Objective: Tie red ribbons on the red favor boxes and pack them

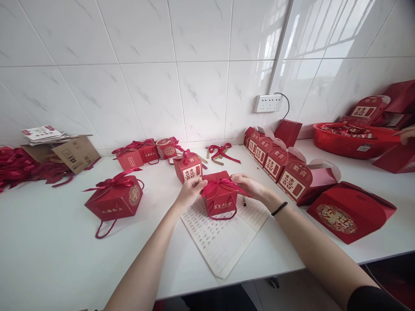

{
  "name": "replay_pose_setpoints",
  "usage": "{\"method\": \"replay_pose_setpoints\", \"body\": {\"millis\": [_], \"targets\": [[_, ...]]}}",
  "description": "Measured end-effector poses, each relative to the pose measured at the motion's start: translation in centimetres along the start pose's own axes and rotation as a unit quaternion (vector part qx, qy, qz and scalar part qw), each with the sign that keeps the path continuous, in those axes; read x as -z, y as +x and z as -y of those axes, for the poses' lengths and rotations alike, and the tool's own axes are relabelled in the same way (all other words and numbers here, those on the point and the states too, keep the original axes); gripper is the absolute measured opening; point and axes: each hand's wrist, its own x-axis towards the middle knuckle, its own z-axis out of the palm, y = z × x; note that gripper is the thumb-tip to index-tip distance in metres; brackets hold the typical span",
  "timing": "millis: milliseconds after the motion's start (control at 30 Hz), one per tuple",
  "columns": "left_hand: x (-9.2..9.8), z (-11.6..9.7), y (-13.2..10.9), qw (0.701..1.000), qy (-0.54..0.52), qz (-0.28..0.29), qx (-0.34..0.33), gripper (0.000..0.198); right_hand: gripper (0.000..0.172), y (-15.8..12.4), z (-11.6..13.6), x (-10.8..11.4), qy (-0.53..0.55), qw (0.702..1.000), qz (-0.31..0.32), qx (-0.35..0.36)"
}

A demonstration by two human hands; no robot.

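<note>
A red gift box (220,203) with gold lettering and a rope handle stands on an open notebook (223,250) with handwriting. On its top is a pink-red ribbon bow (221,185). My left hand (191,190) pinches the bow's left end at the box's upper left edge. On the other side, my right hand (248,185) has its fingers closed at the bow's right end. Right behind the box stands another red box (188,167) with a ribbon on top.
Left are a bowed red box (113,201), loose ribbons (19,166) and cardboard (78,153). Right are a row of red boxes (293,183), a large red box (352,211) and a red basin (353,144) of packets. Another person's hand (407,134) shows at the right edge.
</note>
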Motion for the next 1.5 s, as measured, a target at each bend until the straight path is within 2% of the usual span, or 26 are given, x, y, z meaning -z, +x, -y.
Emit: {"method": "replay_pose_setpoints", "body": {"millis": [367,467,533,567,633,667,700,733,800,867,933,1000,1133,1200,1333,1500], "targets": [[0.0,0.5,0.2,1.0,-0.006,0.016,-0.001,0.045,0.029,0.0,-0.1,0.1,-0.027,1.0,-0.007,-0.009],[-0.1,0.7,0.1,1.0,-0.011,0.015,0.002,0.046,0.032,-0.3,0.3,0.4,-0.074,0.997,-0.013,-0.014],[-0.2,0.8,0.0,1.0,-0.015,0.003,0.001,0.046,0.036,-0.7,1.0,0.5,-0.143,0.989,-0.043,-0.014],[-0.2,0.8,0.0,1.0,-0.015,-0.001,0.0,0.045,0.036,-1.0,1.6,0.3,-0.184,0.98,-0.077,-0.004],[-0.2,0.8,0.0,1.0,-0.006,0.001,-0.003,0.043,0.033,-1.8,2.7,-0.6,-0.276,0.941,-0.187,0.059],[-0.3,0.7,0.0,1.0,0.001,0.004,-0.005,0.042,0.03,-2.3,3.1,-1.5,-0.331,0.904,-0.247,0.114],[-0.3,0.7,0.0,1.0,0.008,0.006,-0.007,0.041,0.028,-2.7,3.3,-2.6,-0.384,0.862,-0.281,0.173],[-0.4,0.7,0.0,1.0,0.015,0.006,-0.009,0.04,0.028,-3.1,3.3,-3.9,-0.444,0.825,-0.271,0.223],[-0.5,0.7,0.0,1.0,0.021,0.001,-0.015,0.038,0.035,-3.6,2.5,-6.7,-0.543,0.758,-0.211,0.294],[-0.5,0.8,0.0,0.999,0.03,0.0,-0.022,0.035,0.043,-3.5,0.9,-8.9,-0.603,0.709,-0.177,0.319],[-0.4,0.7,-0.1,0.998,0.048,0.003,-0.03,0.034,0.035,-3.1,-0.7,-10.2,-0.634,0.677,-0.18,0.328],[-0.2,0.3,-0.2,0.996,0.074,-0.012,-0.038,0.03,0.027,-2.8,-1.9,-10.6,-0.641,0.66,-0.195,0.34],[0.0,-2.0,-0.1,0.985,0.131,-0.079,-0.081,0.008,0.03,-3.1,-2.7,-10.6,-0.638,0.643,-0.206,0.37],[-0.1,-3.5,0.0,0.978,0.168,-0.054,-0.107,0.006,0.028,-3.4,-2.7,-10.6,-0.638,0.627,-0.229,0.384],[-0.8,-5.4,0.4,0.96,0.253,0.039,-0.115,0.007,0.024,-3.7,-2.7,-10.8,-0.632,0.603,-0.263,0.411],[-1.7,-5.0,0.5,0.944,0.316,0.036,-0.087,0.008,0.019,-3.2,-2.7,-10.7,-0.606,0.591,-0.259,0.466]]}}
